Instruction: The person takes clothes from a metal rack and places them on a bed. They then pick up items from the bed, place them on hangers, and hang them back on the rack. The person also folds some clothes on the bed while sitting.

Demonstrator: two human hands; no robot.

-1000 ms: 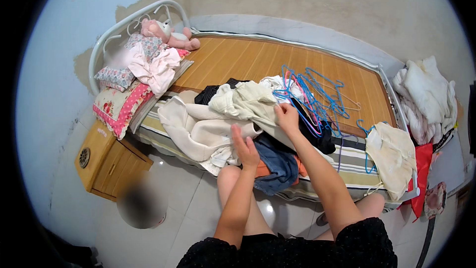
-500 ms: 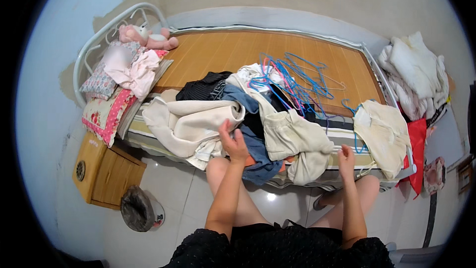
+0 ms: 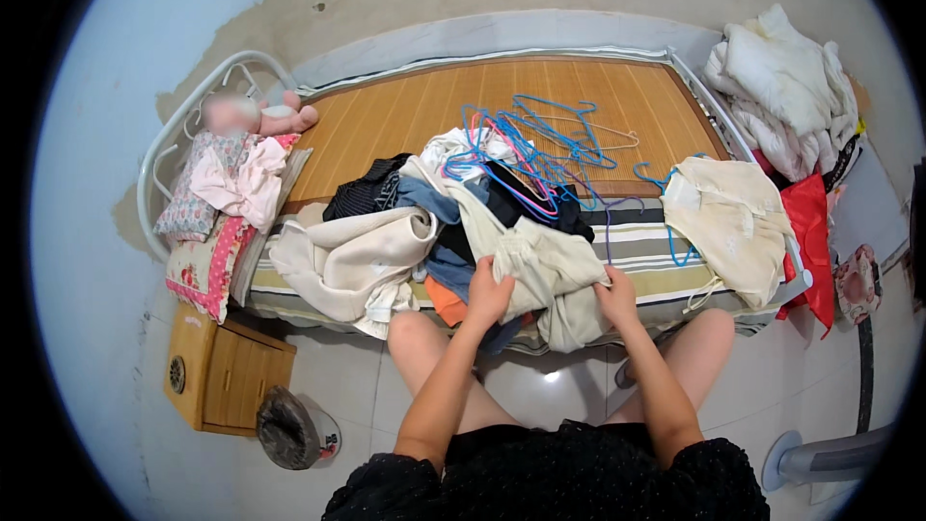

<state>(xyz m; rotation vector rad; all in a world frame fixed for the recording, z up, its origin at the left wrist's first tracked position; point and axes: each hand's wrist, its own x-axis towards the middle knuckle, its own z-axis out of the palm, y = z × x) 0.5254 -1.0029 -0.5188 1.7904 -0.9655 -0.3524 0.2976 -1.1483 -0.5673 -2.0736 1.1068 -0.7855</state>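
Observation:
Both my hands are closed on a pair of cream trousers [image 3: 555,260] with a gathered waistband, at the near edge of the bed. My left hand [image 3: 490,293] grips its left side; my right hand [image 3: 615,297] pinches the right side. Part of the cloth hangs between them over the bed's edge. Behind and left of it lies a heap of clothes: blue denim [image 3: 449,268], a dark striped garment [image 3: 367,188], an orange piece [image 3: 445,301] and a cream knitted garment [image 3: 352,251]. A tangle of blue and pink hangers [image 3: 531,159] rests on top.
At the right end of the bed lies a cream top [image 3: 728,222] on a blue hanger. Pillows [image 3: 188,198] and a pink stuffed toy [image 3: 280,118] are at the left. A wooden cabinet [image 3: 246,381] and a bin [image 3: 289,429] stand on the floor.
My hands, apart from the clothes before, have come together onto the cream trousers and taken hold of them. The view has shifted slightly.

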